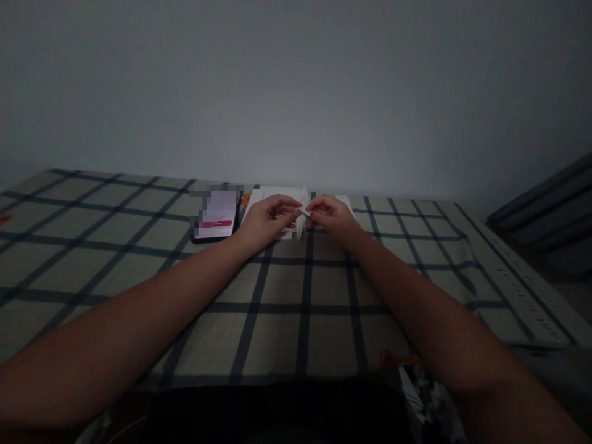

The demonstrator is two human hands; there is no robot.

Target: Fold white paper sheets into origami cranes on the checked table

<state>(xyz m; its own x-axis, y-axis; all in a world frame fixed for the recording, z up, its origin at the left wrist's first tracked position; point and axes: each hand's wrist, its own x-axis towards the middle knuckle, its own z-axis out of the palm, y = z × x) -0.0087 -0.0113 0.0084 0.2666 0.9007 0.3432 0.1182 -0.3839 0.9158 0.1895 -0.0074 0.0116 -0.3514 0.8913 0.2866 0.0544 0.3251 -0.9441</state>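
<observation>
Between my two hands is a small piece of folded white paper (300, 229) with pointed ends standing up and down. My left hand (274, 217) pinches its left side between thumb and fingers. From the other side, the fingertips of my right hand (329, 216) pinch it too. The fold details are too small and dim to make out. More white paper (277, 192) lies flat on the table behind and under my left hand, and another white sheet (344, 200) shows partly behind my right hand.
A phone (215, 216) with a lit, partly blurred screen lies left of my hands. The table has a checked cloth (287, 283) and meets a plain wall (296, 92) at the back. A dark slatted object (546, 216) stands at the right. Something silvery (430, 401) sits below the front edge.
</observation>
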